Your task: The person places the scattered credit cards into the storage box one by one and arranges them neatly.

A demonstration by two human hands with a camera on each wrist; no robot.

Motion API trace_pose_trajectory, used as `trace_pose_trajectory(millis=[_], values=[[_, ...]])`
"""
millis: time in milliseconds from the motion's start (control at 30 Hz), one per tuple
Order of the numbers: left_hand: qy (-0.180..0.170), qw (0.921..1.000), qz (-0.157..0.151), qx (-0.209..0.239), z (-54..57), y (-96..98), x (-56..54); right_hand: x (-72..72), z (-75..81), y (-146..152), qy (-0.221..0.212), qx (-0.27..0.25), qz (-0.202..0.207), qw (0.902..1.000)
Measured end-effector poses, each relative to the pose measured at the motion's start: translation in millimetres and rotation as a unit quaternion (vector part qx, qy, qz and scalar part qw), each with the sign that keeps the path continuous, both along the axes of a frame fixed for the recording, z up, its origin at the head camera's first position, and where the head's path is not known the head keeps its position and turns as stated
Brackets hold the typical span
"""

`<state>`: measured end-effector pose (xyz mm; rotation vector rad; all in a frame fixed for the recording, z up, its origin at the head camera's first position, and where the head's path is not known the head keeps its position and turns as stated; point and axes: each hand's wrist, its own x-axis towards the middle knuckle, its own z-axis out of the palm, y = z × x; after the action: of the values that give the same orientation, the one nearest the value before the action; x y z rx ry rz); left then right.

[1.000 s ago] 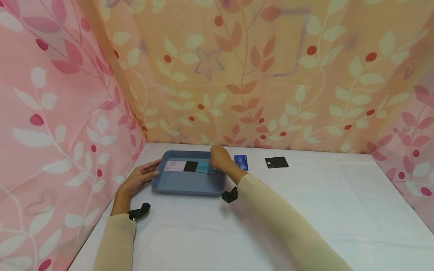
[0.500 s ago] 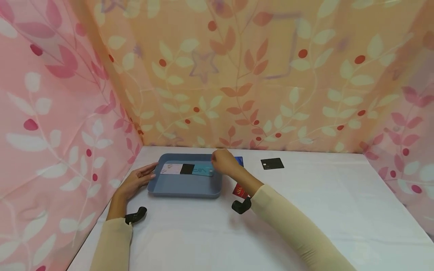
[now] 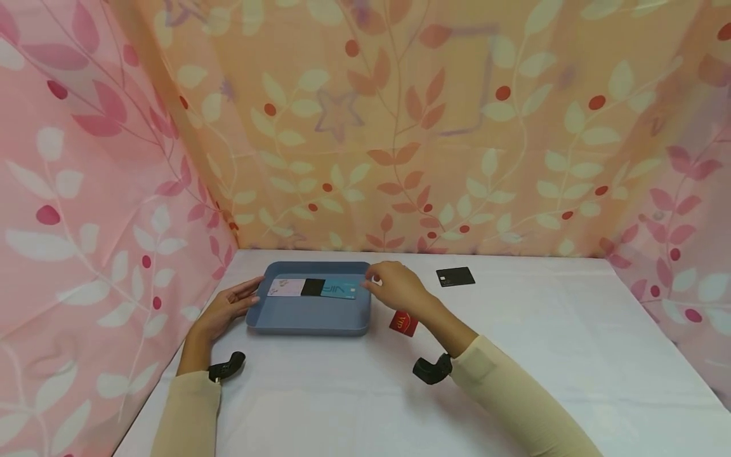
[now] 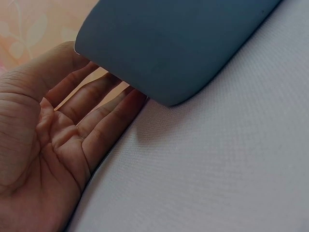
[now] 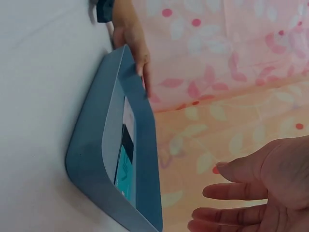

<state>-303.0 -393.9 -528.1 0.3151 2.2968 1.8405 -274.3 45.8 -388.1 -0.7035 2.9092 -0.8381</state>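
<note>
- The bench (image 3: pixel 320 390) is white on top; close up, in the left wrist view, its surface shows a fine cloth weave. Faint creases cross it toward the right.
- A blue-grey tray (image 3: pixel 308 318), rectangular with rounded corners and raised walls, sits flat on the far left part, its long sides running left to right.
- A red card (image 3: pixel 403 324) lies flat just right of the tray, apart from it, near its front right corner. It carries gold "VIP" lettering, turned sideways; part of the card is hidden.
- A black card (image 3: pixel 455 277) with a small pale square at its left end lies farther right, near the back edge, well apart from the tray.
</note>
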Motion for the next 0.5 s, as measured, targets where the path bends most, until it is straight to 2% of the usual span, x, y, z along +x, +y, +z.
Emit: trace_pose_trajectory(millis=[267, 500], values=[[0.002, 0.9999, 0.012, 0.005, 4.9, 1.1, -0.2, 14.7, 1.8, 21.7, 0.006, -0.039, -0.009, 0.9992], [-0.009, 0.9999, 0.013, -0.006, 3.7, 1.7, 3.7, 21.5, -12.3, 46.9, -0.020, -0.064, -0.038, 0.9970]])
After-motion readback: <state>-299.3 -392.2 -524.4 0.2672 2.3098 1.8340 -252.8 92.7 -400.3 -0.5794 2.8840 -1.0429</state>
